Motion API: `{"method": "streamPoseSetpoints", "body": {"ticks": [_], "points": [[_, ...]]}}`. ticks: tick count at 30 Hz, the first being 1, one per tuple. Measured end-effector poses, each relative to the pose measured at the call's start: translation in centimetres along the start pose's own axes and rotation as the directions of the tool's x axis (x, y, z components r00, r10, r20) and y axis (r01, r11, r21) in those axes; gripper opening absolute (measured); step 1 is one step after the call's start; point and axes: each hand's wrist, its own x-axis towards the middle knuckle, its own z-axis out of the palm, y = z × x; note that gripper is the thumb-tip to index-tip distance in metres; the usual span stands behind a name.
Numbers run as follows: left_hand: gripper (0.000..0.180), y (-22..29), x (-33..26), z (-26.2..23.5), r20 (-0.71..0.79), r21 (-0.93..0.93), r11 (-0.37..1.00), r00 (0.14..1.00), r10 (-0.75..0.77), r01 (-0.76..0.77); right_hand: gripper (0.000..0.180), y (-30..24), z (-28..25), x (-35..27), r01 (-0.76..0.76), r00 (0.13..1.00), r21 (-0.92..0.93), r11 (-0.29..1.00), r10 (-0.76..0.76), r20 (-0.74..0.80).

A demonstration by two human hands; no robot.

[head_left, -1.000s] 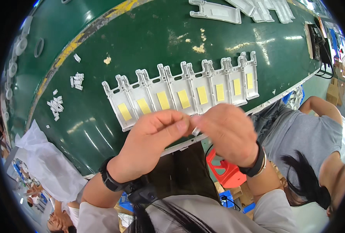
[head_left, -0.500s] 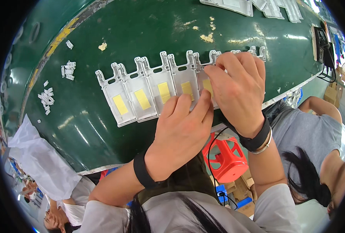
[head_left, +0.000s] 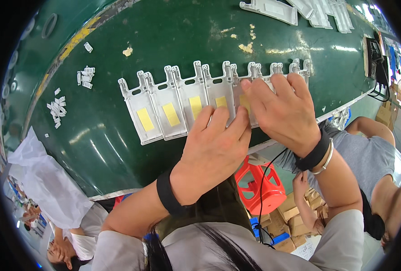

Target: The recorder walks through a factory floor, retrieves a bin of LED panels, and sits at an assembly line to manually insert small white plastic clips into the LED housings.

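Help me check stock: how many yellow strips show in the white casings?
5 yellow strips: one in each of the five leftmost white casings, the fifth between left hand and right hand. More may be hidden by the right hand.

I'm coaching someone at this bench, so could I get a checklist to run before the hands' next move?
1. White covers side by side in a row: ok.
2. Yellow strips on the two leftmost covers: ok, one each.
3. Yellow strips at the row's right end: cannot tell, the right hand hides them.
4. Left hand clear of the row: not ok, its fingers overlap the middle covers.
5. Small part under the fingertips: cannot tell.
6. Small white pieces apart from the row: ok.
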Motion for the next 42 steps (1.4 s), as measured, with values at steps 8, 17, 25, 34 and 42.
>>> {"method": "streamPoseSetpoints", "body": {"ticks": [8, 17, 25, 34, 42], "points": [[0.024, -0.3, 0.0, 0.1, 0.006, 0.043, 0.999, 1.0, 0.025, -0.025, 0.024, 1.8, -0.2, 1.2, 0.157, 0.987, 0.072, 0.985, -0.159, 0.026], [0.023, -0.4, -0.1, 0.6, -0.056, 0.004, 1.0, 0.998, 0.029, -0.029, 0.01, 1.4, 1.9, 1.8, 0.083, 0.972, 0.199, 0.977, -0.035, -0.233], [0.019, -0.3, 0.1, 0.5, -0.064, 0.005, 0.999, 0.997, 0.034, -0.034, 0.008, 1.6, 1.5, 1.4, 0.097, 0.972, 0.142, 0.985, -0.063, -0.228], [0.017, -0.3, -0.2, 0.5, -0.057, 0.03, 0.999, 0.998, 0.028, -0.026, 0.008, 1.2, 0.3, 0.7, 0.156, 0.987, 0.029, 0.987, -0.154, -0.053], [0.012, 0.0, -1.8, -3.5, -0.202, -0.047, 0.998, 0.979, -0.039, 0.03, 0.035, 0.4, -1.5, -0.8, 0.006, 0.996, 0.416, 0.909, 0.03, -0.079]]}}
